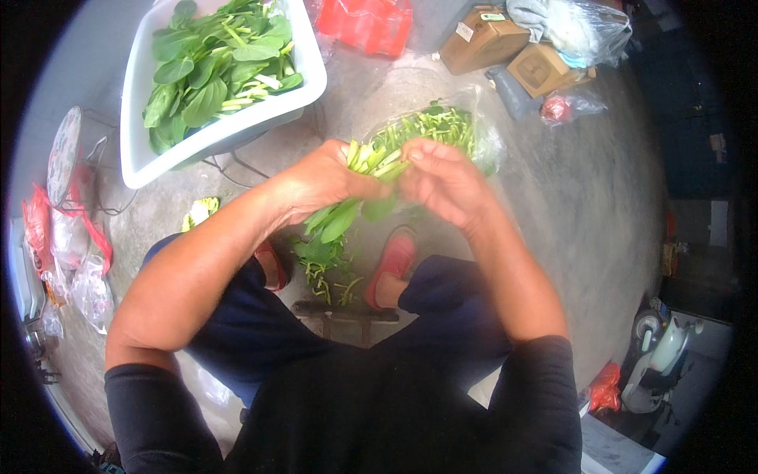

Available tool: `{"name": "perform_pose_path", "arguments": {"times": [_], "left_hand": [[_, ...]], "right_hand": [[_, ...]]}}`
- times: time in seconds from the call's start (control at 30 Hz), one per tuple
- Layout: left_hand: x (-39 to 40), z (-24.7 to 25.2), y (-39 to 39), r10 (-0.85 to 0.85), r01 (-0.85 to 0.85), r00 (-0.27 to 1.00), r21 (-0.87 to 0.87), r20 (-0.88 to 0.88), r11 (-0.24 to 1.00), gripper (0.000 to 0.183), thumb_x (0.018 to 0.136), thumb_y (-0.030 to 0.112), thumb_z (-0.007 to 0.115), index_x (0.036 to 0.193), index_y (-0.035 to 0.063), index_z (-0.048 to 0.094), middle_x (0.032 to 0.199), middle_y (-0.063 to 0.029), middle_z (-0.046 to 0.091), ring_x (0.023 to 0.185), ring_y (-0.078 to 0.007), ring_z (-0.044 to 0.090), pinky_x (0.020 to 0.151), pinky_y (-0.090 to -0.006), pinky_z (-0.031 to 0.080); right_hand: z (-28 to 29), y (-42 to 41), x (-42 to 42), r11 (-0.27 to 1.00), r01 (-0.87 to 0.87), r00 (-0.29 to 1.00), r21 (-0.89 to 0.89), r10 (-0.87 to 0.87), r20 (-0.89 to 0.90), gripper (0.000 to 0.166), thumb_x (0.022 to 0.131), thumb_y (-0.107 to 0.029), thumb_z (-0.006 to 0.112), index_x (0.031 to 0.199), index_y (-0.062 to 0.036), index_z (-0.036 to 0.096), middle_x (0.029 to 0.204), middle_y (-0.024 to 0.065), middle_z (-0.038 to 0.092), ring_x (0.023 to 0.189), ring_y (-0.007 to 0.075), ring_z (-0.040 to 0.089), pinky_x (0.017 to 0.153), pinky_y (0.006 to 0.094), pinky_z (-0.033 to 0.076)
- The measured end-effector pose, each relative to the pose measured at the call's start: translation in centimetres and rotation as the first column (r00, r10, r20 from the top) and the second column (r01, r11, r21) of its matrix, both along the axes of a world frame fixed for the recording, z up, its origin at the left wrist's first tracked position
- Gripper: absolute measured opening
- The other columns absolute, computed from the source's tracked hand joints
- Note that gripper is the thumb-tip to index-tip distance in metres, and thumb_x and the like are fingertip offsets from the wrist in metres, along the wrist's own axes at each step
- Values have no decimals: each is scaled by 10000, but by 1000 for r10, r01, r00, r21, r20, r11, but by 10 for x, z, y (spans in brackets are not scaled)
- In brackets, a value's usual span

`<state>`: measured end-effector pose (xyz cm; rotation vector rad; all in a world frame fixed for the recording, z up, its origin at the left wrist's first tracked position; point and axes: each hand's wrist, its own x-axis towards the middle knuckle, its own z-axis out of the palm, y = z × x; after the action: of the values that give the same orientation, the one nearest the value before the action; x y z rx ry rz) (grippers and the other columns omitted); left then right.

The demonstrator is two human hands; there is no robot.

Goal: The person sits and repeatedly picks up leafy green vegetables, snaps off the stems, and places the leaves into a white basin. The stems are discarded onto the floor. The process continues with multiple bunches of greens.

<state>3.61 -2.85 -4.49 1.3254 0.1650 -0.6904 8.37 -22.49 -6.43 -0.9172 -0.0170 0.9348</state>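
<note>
A bunch of leafy greens [367, 160] is gripped in my left hand [323, 178], pale stalk ends up and leaves hanging toward my lap. My right hand [441, 178] meets it from the other side, thumb and forefinger pinched at the end of a stalk. Its lower fingers are blurred. Just beyond both hands, a clear plastic bag [488, 139] lies spread on the floor with many cut green stems [435, 127] in it. Leaf scraps and stem trimmings [323, 260] are scattered on the concrete between my feet.
A white plastic tub [317, 77] full of leafy greens [222, 71] stands at upper left on a dark metal stand. A folding stool [64, 154] and plastic bags [68, 243] are at left. Cardboard boxes [482, 38] sit upper right, near a red plastic crate [367, 23]. A scooter [657, 361] stands lower right.
</note>
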Motion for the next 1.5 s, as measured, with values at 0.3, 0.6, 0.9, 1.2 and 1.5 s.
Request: {"name": "perform_pose_path", "arguments": {"times": [0.3, 0.6, 0.9, 1.2, 1.5], "left_hand": [[6, -8, 21, -339, 226, 896, 361, 287, 905, 128, 708, 69, 678, 805, -2, 636, 674, -39, 620, 619, -82, 526, 594, -276, 442], [-4, 24, 39, -347, 231, 917, 443, 200, 866, 161, 738, 26, 643, 897, 11, 632, 731, 3, 607, 668, -70, 521, 622, -241, 433], [76, 94, 156, 133, -623, 711, 530, 691, 576, 378, 782, 297, 641, 1014, 2, 593, 902, -86, 629, 775, -135, 592, 682, -255, 472], [60, 80, 107, -31, -797, 374, 338, 927, 501, 398, 793, 315, 609, 1031, -3, 595, 913, -77, 635, 783, -128, 597, 700, -235, 462], [-40, 42, 24, -100, -94, 849, 335, 519, 938, 222, 735, -24, 621, 952, -15, 579, 881, -93, 578, 702, -145, 580, 644, -258, 456]], "right_hand": [[-6, -7, -8, 966, -254, 957, 50, 259, -133, 163, 868, -181, 546, 961, -48, 541, 742, 52, 566, 620, 151, 549, 546, 285, 461], [-25, -7, -14, 664, -389, 768, -639, 616, 173, 111, 811, -114, 585, 870, -23, 565, 746, 77, 602, 627, 154, 577, 602, 336, 495], [-140, -49, 43, 262, 101, 393, -960, 876, 281, 150, 730, -156, 551, 736, -38, 644, 759, 184, 622, 708, 298, 611, 664, 398, 472], [-212, -81, 79, 160, 545, 493, -823, 733, 469, 160, 734, -185, 568, 835, -107, 664, 808, 151, 629, 747, 316, 607, 684, 401, 478], [-244, -24, 74, -18, 566, 557, -824, 746, 366, 173, 754, -170, 524, 849, -95, 647, 848, 157, 629, 772, 330, 607, 698, 429, 481]]}}
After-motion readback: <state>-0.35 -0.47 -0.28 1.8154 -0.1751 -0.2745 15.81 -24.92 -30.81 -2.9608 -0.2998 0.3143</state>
